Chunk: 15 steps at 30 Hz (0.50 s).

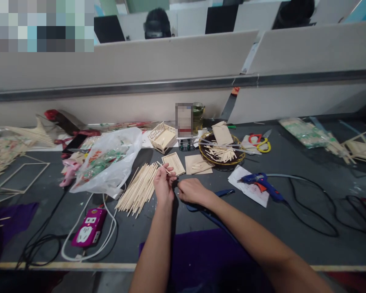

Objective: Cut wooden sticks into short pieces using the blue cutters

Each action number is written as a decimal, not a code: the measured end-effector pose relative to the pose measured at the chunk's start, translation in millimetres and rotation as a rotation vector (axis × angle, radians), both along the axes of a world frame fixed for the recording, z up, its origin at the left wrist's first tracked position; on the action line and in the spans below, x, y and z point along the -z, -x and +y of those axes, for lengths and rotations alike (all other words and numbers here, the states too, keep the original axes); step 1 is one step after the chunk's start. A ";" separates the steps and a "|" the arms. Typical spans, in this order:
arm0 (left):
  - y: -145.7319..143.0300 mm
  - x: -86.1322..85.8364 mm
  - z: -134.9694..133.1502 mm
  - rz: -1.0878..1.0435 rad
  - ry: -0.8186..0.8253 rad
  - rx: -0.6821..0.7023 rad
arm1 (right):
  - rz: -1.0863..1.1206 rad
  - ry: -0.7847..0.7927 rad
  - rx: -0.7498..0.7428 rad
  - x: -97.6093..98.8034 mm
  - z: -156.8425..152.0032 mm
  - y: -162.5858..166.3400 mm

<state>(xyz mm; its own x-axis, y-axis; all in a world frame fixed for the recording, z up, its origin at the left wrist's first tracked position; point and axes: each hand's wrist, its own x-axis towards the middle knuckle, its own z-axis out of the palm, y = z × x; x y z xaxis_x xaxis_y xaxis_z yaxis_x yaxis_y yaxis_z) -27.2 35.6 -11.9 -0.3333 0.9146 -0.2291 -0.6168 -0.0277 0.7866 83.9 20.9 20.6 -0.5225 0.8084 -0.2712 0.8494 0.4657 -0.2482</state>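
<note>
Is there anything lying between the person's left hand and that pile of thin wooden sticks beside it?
Nothing visible does. The left hand, pinching one stick, sits right at the edge of the pile of sticks, with only bare table around it.

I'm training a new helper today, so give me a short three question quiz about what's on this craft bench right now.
1. True or false: the left hand holds a thin wooden stick.
2. What lies on the white paper to the right of the right hand? A) glue gun B) scissors C) power strip
3. Fill in: the loose pile of sticks lies just to the ____ of the left hand.

Key
1. True.
2. A, the blue glue gun; the scissors lie farther back and the pink power strip is at the left.
3. Left.
</note>
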 end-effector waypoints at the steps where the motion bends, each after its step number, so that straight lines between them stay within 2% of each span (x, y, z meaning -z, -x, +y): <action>1: -0.3 0.1 0.2 -0.013 0.011 0.007 | -0.005 -0.012 0.028 -0.4 1.1 -5.0; 5: -2.7 -2.0 0.5 -0.042 0.035 0.043 | 0.037 -0.105 0.146 -6.2 4.1 -25.3; 8: -4.7 -4.8 -0.1 -0.045 0.043 0.065 | 0.072 -0.188 0.155 -9.9 2.6 -27.6; 12: -5.5 -6.1 -1.5 -0.019 0.061 0.079 | 0.049 -0.196 0.180 -9.4 0.0 -20.7; 15: -5.4 -5.4 -1.9 -0.004 0.066 0.070 | 0.123 -0.212 0.259 -7.9 3.8 -28.5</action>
